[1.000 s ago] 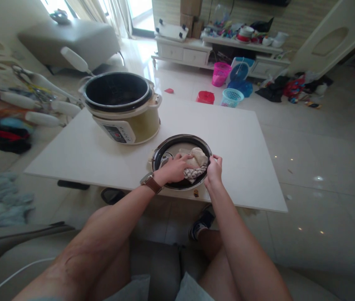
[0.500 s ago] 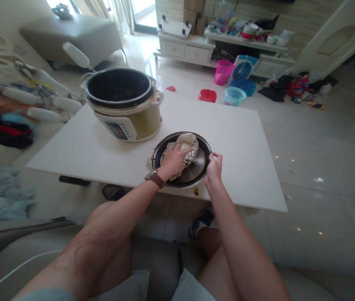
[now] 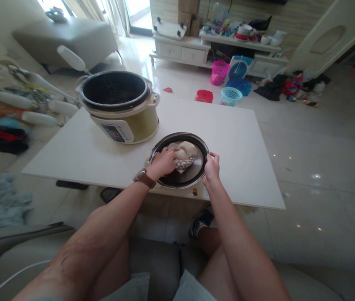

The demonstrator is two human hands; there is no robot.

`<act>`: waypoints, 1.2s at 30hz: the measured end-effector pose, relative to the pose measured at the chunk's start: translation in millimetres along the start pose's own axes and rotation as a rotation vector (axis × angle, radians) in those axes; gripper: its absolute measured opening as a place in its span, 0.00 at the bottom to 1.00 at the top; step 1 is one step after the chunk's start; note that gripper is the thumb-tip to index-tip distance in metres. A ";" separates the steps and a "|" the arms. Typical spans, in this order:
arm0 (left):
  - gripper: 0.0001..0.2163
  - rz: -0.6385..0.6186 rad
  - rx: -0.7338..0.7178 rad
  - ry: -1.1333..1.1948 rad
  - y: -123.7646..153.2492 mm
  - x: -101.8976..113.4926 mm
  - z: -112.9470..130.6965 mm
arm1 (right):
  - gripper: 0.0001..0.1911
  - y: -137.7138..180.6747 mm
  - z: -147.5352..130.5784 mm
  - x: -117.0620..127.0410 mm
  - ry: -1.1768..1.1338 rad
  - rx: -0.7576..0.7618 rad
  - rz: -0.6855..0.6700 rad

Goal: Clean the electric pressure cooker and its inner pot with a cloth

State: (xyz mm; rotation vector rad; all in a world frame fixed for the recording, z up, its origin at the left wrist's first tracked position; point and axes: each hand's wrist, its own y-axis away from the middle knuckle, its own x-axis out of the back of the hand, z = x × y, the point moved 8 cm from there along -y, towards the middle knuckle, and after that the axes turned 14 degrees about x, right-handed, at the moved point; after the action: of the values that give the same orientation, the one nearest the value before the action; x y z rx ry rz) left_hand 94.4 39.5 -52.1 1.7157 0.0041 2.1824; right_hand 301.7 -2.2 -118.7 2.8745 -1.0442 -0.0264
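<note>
A lived-in home living room: beyond the fingers (image 3: 168, 151) stretches a glossy pale tiled floor (image 3: 305, 125), with a grey upholstered sofa (image 3: 67, 39), a white cluttered TV cabinet (image 3: 196, 52) and small pink (image 3: 219, 73) and blue plastic baskets (image 3: 230, 96).

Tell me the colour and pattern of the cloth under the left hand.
The cloth is beige with a dark mottled print along one edge, per the head view.

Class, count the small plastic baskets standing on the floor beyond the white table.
2: a pink basket near the white cabinet, and a light blue basket closer to the table. Clutter may hide others.
</note>
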 end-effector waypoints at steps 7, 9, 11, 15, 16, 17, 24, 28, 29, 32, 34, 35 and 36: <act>0.31 0.150 0.171 0.010 5.6 -0.5 3.7 | 0.21 -2.5 2.1 -6.3 0.035 0.029 -0.071; 0.31 0.114 0.067 0.001 12.0 -5.3 21.9 | 0.20 -1.8 1.4 -5.6 0.014 0.020 -0.045; 0.31 0.067 -0.064 -0.009 19.5 -9.8 40.3 | 0.18 -0.2 -0.8 -4.8 -0.026 0.013 -0.005; 0.31 0.076 -0.013 -0.045 21.3 -4.6 39.4 | 0.14 3.4 -6.1 -5.2 -0.085 -0.022 0.034; 0.31 0.095 0.065 -0.058 19.1 -0.4 31.2 | 0.13 4.2 -7.2 -5.0 -0.095 -0.034 0.041; 0.30 0.110 0.144 -0.072 17.3 3.9 22.2 | 0.12 4.9 -8.3 -4.9 -0.107 -0.044 0.046; 0.24 0.061 0.306 -0.113 24.4 8.2 7.8 | 0.08 5.9 -10.9 -2.7 -0.123 -0.016 0.067; 0.27 0.046 0.169 -0.081 31.9 1.7 26.0 | 0.10 4.0 -6.5 -3.5 -0.130 -0.001 0.067; 0.28 0.049 0.118 -0.069 32.6 0.7 31.2 | 0.10 3.7 -6.0 -3.8 -0.131 0.000 0.071; 0.29 0.038 -0.055 -0.031 33.8 -3.0 46.9 | 0.10 3.6 -7.5 -3.7 -0.133 0.000 0.095; 0.30 0.027 -0.123 -0.006 33.1 -4.1 52.0 | 0.09 4.2 -9.4 -3.9 -0.143 -0.004 0.107; 0.30 0.031 -0.122 0.001 31.6 -3.1 50.9 | 0.09 4.5 -10.0 -4.3 -0.148 -0.008 0.107; 0.31 0.046 -0.094 0.004 29.2 -0.9 47.0 | 0.09 4.8 -10.4 -4.7 -0.149 -0.012 0.102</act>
State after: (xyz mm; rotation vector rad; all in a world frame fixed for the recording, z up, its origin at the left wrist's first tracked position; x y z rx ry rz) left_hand 130.6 1.7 -34.1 1.6758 -0.1360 2.1827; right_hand 295.5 -2.2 -108.0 2.8413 -1.2098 -0.2433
